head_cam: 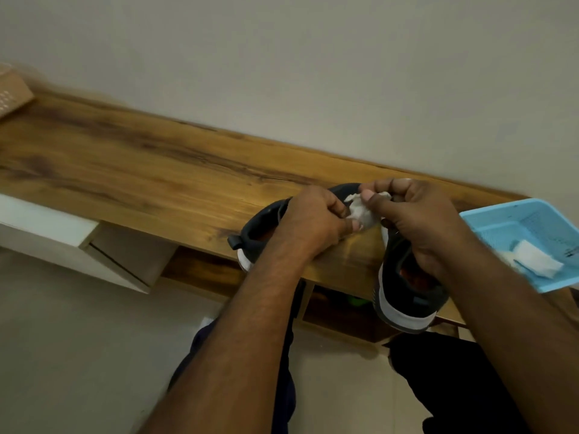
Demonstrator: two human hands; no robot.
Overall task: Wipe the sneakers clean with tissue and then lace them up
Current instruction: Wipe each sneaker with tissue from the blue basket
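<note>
Two dark sneakers with white soles lie on the wooden shelf top [131,164]. The left sneaker [260,230] is partly hidden under my left hand [316,220]. The right sneaker [404,296] hangs over the front edge, heel toward me. Between both hands is a crumpled white tissue [363,211]. My left hand pinches its lower end and my right hand [416,220] pinches its upper end with thumb and fingers. Both hands hover above the sneakers' toe ends.
A light blue plastic basket [488,220] stands at the right end of the shelf with folded white tissue [532,260] inside. A cardboard box [11,92] sits at the far left. A white cabinet [47,227] lies below the shelf. The wall runs directly behind.
</note>
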